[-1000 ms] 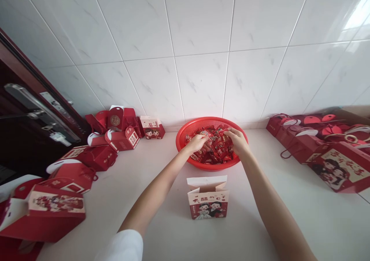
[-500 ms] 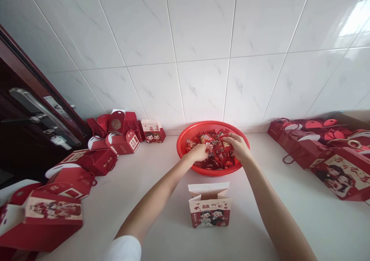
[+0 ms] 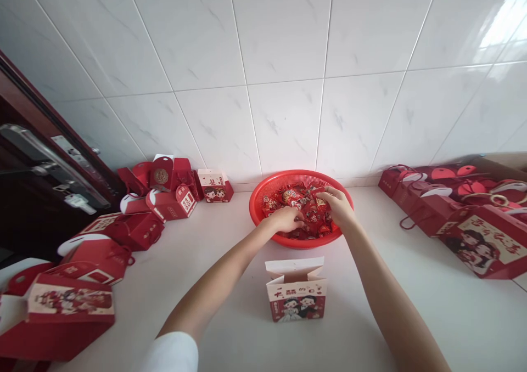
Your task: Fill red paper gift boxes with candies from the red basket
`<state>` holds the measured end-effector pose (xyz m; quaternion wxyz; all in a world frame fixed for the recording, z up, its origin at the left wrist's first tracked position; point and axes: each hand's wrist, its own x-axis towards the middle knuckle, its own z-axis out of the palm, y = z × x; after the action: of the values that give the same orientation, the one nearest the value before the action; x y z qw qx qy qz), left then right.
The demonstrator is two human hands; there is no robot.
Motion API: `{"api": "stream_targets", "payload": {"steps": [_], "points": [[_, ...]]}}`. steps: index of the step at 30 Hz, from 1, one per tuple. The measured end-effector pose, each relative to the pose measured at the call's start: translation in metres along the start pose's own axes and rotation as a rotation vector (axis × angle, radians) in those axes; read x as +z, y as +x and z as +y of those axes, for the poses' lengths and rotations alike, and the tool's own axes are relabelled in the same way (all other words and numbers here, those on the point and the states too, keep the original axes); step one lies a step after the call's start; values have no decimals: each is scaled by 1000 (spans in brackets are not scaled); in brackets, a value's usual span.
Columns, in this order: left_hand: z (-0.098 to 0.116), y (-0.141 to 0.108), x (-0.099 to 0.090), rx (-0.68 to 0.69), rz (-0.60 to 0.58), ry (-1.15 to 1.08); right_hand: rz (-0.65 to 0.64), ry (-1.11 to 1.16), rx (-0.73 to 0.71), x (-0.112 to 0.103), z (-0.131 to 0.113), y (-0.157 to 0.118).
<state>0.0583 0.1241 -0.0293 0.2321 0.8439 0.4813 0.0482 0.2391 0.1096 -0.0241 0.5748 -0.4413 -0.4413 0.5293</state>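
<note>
Picking looks to be under way: both hands are at the wrapped packets (image 3: 293, 197), plenty of which lie loose in the basket (image 3: 302, 244) under them. The left hand (image 3: 287, 219) is down among the packets with its fingers curled; whether it grips one I cannot tell. The right hand (image 3: 338, 206), just beside it, has its fingertips drawn together on what looks like a small red packet (image 3: 317, 192).

Nearer the person than the hands, the paper box (image 3: 297, 305) stands upright, top flaps unclosed; its inside is too hidden to say whether anything is in it, so closing it is not yet done.

The packets are shiny and crinkled; the basket is round, smooth-rimmed red plastic with a finely holed wall. The box is stiff printed card, cream above and red below. More angular card boxes (image 3: 173, 203) line the pale, smooth surface (image 3: 230, 328) left of the hands, and handled boxes (image 3: 489, 243) crowd together to their right.
</note>
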Motion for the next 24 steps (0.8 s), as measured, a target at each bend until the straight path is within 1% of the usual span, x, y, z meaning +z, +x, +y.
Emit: {"api": "stream_targets", "payload": {"steps": [3,6,12,15,16,18,20,24], "points": [[-2,-1,-1,-4,65,-13,-1,-7,-15,0,-1,-1],[-4,1,0,-20,158,-54,-11,-7,-20,1,1,0],[-6,4,-1,-35,307,-204,22,90,-6,0,4,4],[-7,4,-2,-11,429,-281,56,88,8,-2,5,6],[-7,4,-2,3,466,-297,45,86,15,-3,5,6],[-8,4,-4,28,517,-317,-17,83,25,-5,6,7],[-8,3,-6,46,546,-346,-90,78,30,-6,7,8],[-9,4,-7,60,602,-476,-154,61,21,-7,6,7]]}}
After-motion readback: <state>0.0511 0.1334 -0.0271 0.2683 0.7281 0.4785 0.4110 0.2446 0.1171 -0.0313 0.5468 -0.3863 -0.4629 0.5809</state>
